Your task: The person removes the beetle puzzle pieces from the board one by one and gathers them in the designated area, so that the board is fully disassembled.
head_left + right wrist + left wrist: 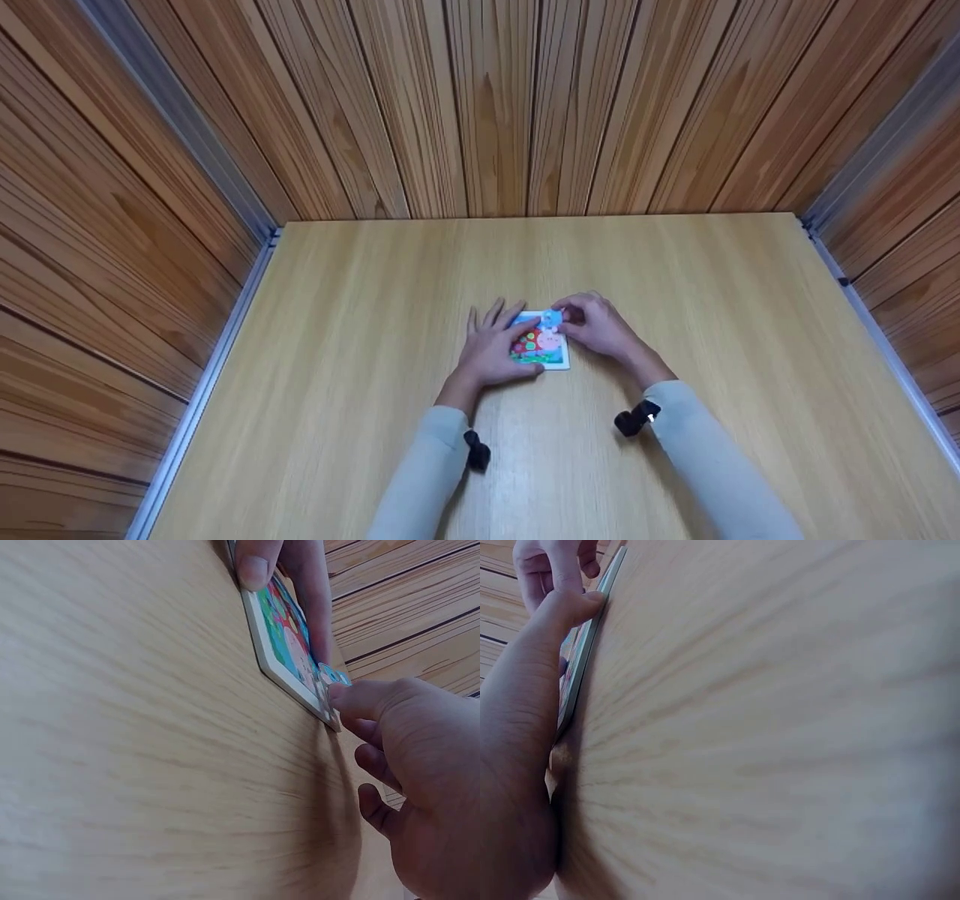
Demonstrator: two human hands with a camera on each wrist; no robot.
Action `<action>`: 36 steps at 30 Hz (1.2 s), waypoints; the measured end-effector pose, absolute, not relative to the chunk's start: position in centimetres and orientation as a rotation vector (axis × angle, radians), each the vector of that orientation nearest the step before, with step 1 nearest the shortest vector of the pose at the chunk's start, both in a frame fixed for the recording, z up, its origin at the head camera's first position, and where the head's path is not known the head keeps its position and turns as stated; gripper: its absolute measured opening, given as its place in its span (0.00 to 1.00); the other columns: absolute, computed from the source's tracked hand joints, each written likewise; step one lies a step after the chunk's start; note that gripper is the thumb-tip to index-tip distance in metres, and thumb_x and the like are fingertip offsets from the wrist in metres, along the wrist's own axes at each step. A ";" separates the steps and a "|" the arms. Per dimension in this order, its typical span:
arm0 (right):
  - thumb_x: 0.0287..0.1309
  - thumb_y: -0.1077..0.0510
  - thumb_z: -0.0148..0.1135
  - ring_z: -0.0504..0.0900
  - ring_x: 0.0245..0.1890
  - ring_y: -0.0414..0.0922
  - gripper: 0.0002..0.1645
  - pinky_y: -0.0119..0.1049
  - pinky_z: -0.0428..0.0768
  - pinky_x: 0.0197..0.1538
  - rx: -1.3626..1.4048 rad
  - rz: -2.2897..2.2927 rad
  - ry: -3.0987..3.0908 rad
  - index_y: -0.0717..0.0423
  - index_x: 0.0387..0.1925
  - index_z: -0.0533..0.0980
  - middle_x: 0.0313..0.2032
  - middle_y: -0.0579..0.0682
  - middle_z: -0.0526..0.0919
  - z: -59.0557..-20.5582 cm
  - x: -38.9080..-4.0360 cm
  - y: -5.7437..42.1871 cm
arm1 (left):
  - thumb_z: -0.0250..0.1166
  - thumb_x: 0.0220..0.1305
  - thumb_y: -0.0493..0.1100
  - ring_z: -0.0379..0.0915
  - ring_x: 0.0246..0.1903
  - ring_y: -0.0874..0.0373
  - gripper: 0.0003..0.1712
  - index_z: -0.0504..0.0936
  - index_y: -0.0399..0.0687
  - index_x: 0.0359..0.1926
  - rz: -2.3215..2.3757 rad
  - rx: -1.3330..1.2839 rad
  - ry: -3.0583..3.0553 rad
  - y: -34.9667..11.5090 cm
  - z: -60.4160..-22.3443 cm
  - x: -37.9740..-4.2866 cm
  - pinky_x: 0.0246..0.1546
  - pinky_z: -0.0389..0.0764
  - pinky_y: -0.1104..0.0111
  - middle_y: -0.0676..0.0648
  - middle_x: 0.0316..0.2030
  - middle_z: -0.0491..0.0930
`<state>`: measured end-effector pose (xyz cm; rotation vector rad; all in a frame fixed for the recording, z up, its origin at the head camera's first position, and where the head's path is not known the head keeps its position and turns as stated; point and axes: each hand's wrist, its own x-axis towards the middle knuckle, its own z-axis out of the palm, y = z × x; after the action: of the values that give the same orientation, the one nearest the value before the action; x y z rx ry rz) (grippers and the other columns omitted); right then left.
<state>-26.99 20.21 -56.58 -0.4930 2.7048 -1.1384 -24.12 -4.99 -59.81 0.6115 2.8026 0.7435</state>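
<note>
A small jigsaw puzzle board (555,355) with a white frame and a bright cartoon picture in red, pink, green and blue lies flat on the table. My left hand (496,352) rests across its left side with fingers spread, the thumb by the near edge and the index finger reaching over the picture. At the far right corner, my right hand (598,324) pinches a light blue puzzle piece (328,675) between thumb and forefinger. That piece is raised at a tilt over the corner in the right wrist view. Part of the picture is hidden under my left hand.
The light wooden table (360,315) extends around the board. Wood-plank walls (495,112) stand at the back and both sides, with grey metal rails (202,382) along the side edges. A black wrist camera (637,418) hangs close above the table, below my right sleeve.
</note>
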 end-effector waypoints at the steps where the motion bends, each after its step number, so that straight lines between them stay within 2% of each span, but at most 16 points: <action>1: 0.76 0.61 0.72 0.79 0.57 0.53 0.21 0.45 0.77 0.62 -0.487 -1.140 2.705 0.56 0.66 0.85 0.52 0.56 0.86 -56.4 -27.0 20.3 | 0.67 0.61 0.80 0.34 0.94 0.40 0.54 0.67 0.76 0.87 0.742 0.611 2.803 -5.0 -59.8 -24.1 0.88 0.29 0.27 0.55 0.93 0.51; 9: 0.78 0.60 0.69 0.79 0.62 0.55 0.22 0.53 0.78 0.69 -0.460 -1.156 2.684 0.56 0.69 0.83 0.58 0.58 0.84 -55.8 -27.0 21.5 | 0.66 0.62 0.80 0.34 0.94 0.40 0.54 0.67 0.76 0.86 0.753 0.612 2.809 -5.1 -59.9 -24.1 0.89 0.28 0.27 0.55 0.93 0.51; 13: 0.79 0.60 0.68 0.78 0.64 0.56 0.23 0.54 0.78 0.70 -0.427 -1.164 2.683 0.55 0.70 0.83 0.59 0.58 0.83 -55.6 -27.1 22.2 | 0.66 0.61 0.80 0.36 0.94 0.40 0.54 0.68 0.76 0.86 0.742 0.615 2.820 -5.0 -59.9 -24.1 0.89 0.30 0.27 0.55 0.93 0.52; 18: 0.78 0.61 0.69 0.79 0.60 0.56 0.23 0.50 0.78 0.65 -0.426 -1.186 2.702 0.56 0.69 0.83 0.55 0.58 0.85 -55.2 -27.3 23.1 | 0.67 0.61 0.79 0.37 0.94 0.40 0.53 0.69 0.75 0.86 0.750 0.619 2.824 -4.9 -59.8 -24.1 0.89 0.31 0.27 0.54 0.92 0.54; 23: 0.77 0.61 0.71 0.80 0.57 0.53 0.22 0.41 0.75 0.59 -0.410 -1.216 2.711 0.56 0.68 0.84 0.51 0.56 0.86 -55.1 -27.4 24.1 | 0.68 0.60 0.78 0.38 0.94 0.40 0.53 0.70 0.73 0.85 0.762 0.624 2.823 -4.9 -59.8 -24.1 0.89 0.32 0.27 0.54 0.92 0.56; 31: 0.78 0.61 0.69 0.80 0.54 0.51 0.22 0.30 0.77 0.52 -0.373 -1.243 2.701 0.56 0.69 0.84 0.52 0.57 0.86 -55.0 -27.4 25.6 | 0.68 0.61 0.78 0.38 0.94 0.40 0.53 0.70 0.73 0.85 0.766 0.613 2.825 -4.9 -59.9 -24.0 0.89 0.32 0.27 0.54 0.92 0.55; 36: 0.78 0.60 0.69 0.81 0.55 0.52 0.22 0.27 0.77 0.52 -0.365 -1.233 2.716 0.58 0.69 0.83 0.52 0.58 0.86 -54.8 -27.3 26.7 | 0.68 0.61 0.77 0.38 0.94 0.40 0.53 0.70 0.73 0.85 0.774 0.618 2.831 -5.0 -60.0 -24.0 0.89 0.32 0.27 0.54 0.92 0.55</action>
<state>-27.28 26.71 -54.84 -0.3654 2.7159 -1.2334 -24.01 -4.95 -59.99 0.6177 2.8315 0.7737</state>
